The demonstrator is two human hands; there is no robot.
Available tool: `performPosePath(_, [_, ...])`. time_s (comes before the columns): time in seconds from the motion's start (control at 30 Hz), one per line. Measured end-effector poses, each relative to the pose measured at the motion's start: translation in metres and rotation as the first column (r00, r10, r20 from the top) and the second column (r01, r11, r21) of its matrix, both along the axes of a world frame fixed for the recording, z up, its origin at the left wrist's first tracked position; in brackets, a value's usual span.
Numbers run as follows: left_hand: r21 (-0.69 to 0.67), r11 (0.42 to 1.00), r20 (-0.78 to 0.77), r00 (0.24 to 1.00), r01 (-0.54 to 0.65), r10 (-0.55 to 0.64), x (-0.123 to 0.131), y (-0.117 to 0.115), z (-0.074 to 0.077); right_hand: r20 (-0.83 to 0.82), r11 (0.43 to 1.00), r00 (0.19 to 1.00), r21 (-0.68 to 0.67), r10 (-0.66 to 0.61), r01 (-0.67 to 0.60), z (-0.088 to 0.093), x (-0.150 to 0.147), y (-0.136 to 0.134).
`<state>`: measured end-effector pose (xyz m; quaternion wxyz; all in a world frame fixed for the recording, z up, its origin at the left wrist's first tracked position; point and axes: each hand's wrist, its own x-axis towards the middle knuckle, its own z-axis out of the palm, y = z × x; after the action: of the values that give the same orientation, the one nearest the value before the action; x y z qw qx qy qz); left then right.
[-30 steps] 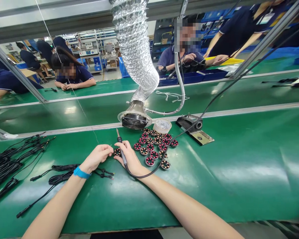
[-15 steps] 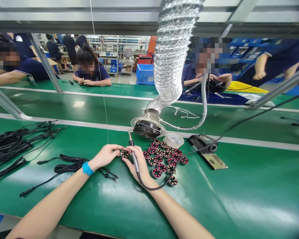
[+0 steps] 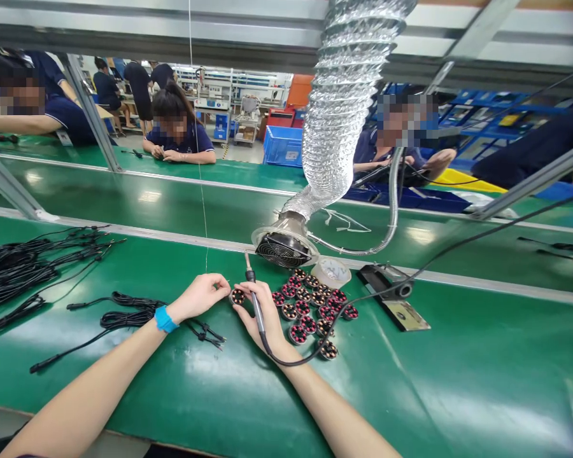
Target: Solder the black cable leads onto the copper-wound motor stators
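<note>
My right hand (image 3: pixel 263 312) is closed round a soldering iron (image 3: pixel 256 305), whose tip points up and away from me. Between that hand's thumb and fingers sits a small round motor stator (image 3: pixel 237 296) with copper windings. Just left of the stator, my left hand (image 3: pixel 204 296) has thumb and forefinger pinched together, apart from the stator. A thin sliver shows at those fingertips, too fine to name. Several similar stators (image 3: pixel 308 308), some with red windings and some with copper ones, lie to the right of my right hand.
A fume fan (image 3: pixel 286 248) on a silver duct (image 3: pixel 339 108) hangs beyond my hands. At the left lie black cables (image 3: pixel 134 312) and a larger cable pile (image 3: pixel 23 273). A tape roll (image 3: pixel 332 272) and iron stand (image 3: pixel 394 296) are at the right. Co-workers sit across the bench.
My left hand has drawn slightly left, away from the stator, its fingertips now pinched. The right hand still holds the iron and stator. The camera view has shifted a little.
</note>
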<state>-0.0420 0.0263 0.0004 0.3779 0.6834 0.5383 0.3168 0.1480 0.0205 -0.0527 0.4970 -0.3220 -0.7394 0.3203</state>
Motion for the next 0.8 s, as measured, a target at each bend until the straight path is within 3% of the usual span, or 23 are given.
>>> performPosePath(0.2, [0.014,1.0,-0.034,0.999,0.012,-0.012,0.005,-0.003,0.003,0.011,0.999,0.999,-0.019,0.038,-0.038,0.002,-0.001,0.0])
performPosePath(0.3, [-0.065,0.996,0.089,0.995,0.055,-0.049,0.008,-0.004,0.007,0.048,0.999,0.998,-0.006,0.045,-0.044,0.004,0.0,0.001])
performPosePath(0.4, [-0.145,0.989,0.196,0.981,0.032,-0.003,0.009,-0.002,0.011,0.112,1.0,0.994,0.003,-0.002,0.002,0.005,0.002,0.002])
performPosePath(0.53, [-0.206,0.974,0.105,0.988,-0.093,0.117,0.006,0.001,0.012,0.156,0.999,0.987,0.013,-0.043,0.041,0.006,0.005,0.002])
performPosePath(0.67, [-0.286,0.958,0.029,0.999,-0.025,0.035,0.008,0.003,0.006,0.129,0.999,0.99,0.017,-0.048,0.046,0.007,0.005,0.003])
performPosePath(0.8, [-0.215,0.977,0.091,0.996,0.013,0.007,0.015,0.003,-0.001,0.088,1.0,0.996,0.014,-0.025,0.024,0.006,0.004,0.004])
